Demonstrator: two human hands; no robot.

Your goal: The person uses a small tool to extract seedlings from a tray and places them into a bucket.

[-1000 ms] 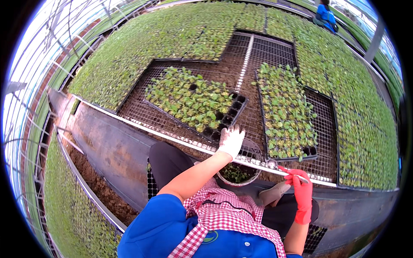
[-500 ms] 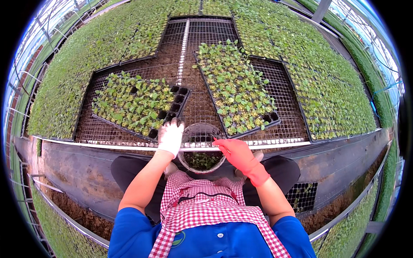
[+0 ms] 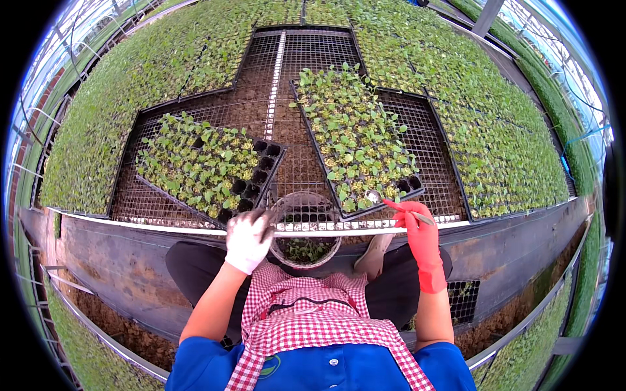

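My left hand point(image 3: 250, 240), in a white glove with dirt-stained fingers, hovers by the near corner of the left seedling tray point(image 3: 195, 166). Its fingers are curled together and slightly blurred; whatever they hold is hidden. My right hand point(image 3: 417, 225) wears a red rubber glove and grips a thin stick-like tool point(image 3: 424, 218), its exact kind unclear. That hand is at the near right corner of the right seedling tray point(image 3: 355, 143), next to a small whitish spot on it. Several dark cells at the left tray's right end hold no seedlings. Between my legs stands a round bucket point(image 3: 305, 265) with loose green plants inside.
Both trays rest on a wire-mesh bench point(image 3: 293, 153) with a pale front rail point(image 3: 163, 223). Dense seedling trays point(image 3: 495, 143) surround them on the left, right and far side. A black cell tray point(image 3: 464, 300) lies low at my right, on the ground sheet.
My right hand has moved right, from above the bucket to the right tray's near corner. My left hand has drawn back slightly toward me, off the left tray's corner. Both trays have shifted slightly.
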